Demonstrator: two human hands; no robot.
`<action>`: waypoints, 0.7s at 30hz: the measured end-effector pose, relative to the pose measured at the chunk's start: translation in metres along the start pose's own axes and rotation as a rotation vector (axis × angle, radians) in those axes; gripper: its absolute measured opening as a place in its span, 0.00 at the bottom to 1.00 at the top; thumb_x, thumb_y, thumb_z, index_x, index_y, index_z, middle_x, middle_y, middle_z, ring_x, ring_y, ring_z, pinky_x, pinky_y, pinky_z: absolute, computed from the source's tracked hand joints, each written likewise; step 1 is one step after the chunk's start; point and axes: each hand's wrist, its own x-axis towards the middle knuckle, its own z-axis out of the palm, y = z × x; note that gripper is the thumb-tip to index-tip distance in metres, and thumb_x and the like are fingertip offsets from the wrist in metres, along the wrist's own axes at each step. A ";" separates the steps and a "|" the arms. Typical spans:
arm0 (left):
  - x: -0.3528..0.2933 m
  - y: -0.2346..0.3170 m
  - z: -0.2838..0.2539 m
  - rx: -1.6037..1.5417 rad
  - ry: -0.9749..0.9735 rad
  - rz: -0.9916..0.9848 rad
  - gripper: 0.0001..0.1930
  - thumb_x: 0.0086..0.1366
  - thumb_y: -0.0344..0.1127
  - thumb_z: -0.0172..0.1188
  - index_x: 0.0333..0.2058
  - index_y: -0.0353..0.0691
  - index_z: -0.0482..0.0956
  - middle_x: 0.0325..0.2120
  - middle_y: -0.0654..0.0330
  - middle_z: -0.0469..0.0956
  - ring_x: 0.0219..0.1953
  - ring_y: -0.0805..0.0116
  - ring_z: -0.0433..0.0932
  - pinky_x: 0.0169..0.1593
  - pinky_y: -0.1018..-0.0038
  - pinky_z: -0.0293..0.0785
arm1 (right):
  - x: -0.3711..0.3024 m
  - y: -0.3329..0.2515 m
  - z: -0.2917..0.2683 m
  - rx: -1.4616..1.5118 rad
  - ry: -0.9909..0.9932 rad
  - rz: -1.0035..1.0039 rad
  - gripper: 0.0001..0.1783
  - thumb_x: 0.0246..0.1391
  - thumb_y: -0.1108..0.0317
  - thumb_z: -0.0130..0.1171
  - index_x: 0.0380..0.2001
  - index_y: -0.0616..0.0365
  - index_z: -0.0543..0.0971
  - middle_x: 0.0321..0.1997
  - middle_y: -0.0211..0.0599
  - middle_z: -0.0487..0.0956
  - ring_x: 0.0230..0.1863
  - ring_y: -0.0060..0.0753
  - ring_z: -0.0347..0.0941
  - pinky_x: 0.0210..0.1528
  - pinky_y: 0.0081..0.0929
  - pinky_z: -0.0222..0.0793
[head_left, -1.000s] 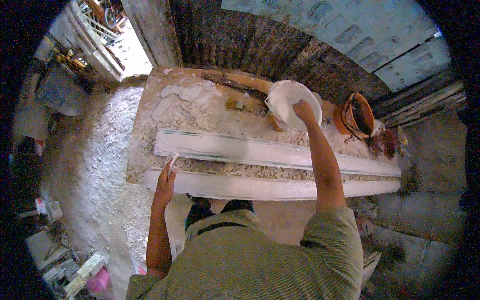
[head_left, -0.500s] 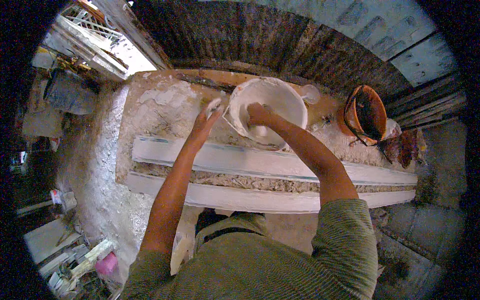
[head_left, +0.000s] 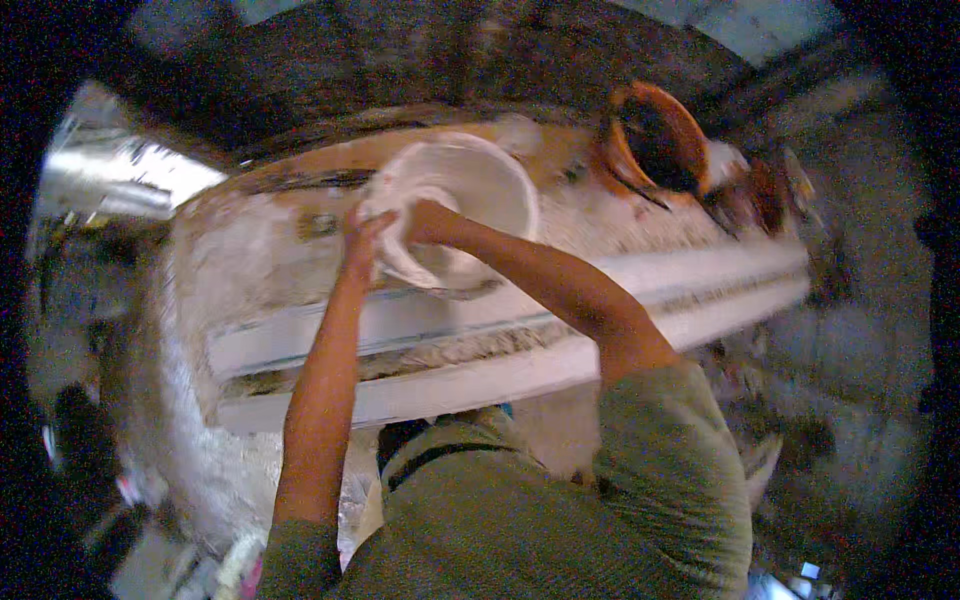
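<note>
A white bucket (head_left: 520,195), coated with pale residue, leans toward me on the worktable. My left hand (head_left: 366,230) is closed at its left rim, thumb lying over the edge; motion blur softens the fingers. Inside the bucket, my right hand (head_left: 432,222) is closed near the left inner wall, next to a pale mass. Whatever it holds is hidden. Two long white moulding-like strips lie side by side in front of the bucket: the far strip (head_left: 285,335) and the near strip (head_left: 480,385).
An orange bucket (head_left: 612,150) with a dark inside stands at the far right of the worktable (head_left: 235,235). Beside it are a whitish bundle (head_left: 725,165) and a dark reddish thing (head_left: 768,195). Rough pale crumbs lie between the strips. A dark wall rises behind.
My left hand, earlier apart from the bucket with something whitish at its fingers, is now at the rim. My right hand stays inside. The whole view has turned and blurred.
</note>
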 end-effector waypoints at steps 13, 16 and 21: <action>-0.024 -0.031 0.080 -0.073 -0.107 0.172 0.29 0.40 0.22 0.68 0.47 0.35 0.75 0.41 0.52 0.80 0.44 0.61 0.80 0.51 0.64 0.77 | -0.126 0.048 0.014 0.417 0.160 0.469 0.26 0.54 0.53 0.58 0.45 0.68 0.78 0.46 0.61 0.77 0.44 0.56 0.78 0.48 0.50 0.76; -0.016 -0.045 0.073 0.116 -0.182 0.377 0.30 0.38 0.21 0.65 0.47 0.33 0.75 0.45 0.51 0.77 0.50 0.58 0.78 0.56 0.61 0.74 | -0.120 0.014 0.013 1.564 0.187 0.294 0.24 0.60 0.57 0.51 0.53 0.61 0.74 0.52 0.51 0.77 0.51 0.48 0.76 0.54 0.47 0.74; -0.056 -0.035 0.051 0.036 -0.048 0.594 0.27 0.37 0.20 0.62 0.44 0.28 0.75 0.48 0.51 0.77 0.53 0.54 0.76 0.64 0.59 0.67 | -0.138 -0.036 -0.031 2.240 0.312 -0.275 0.23 0.65 0.56 0.48 0.58 0.56 0.73 0.57 0.41 0.77 0.57 0.41 0.75 0.61 0.44 0.72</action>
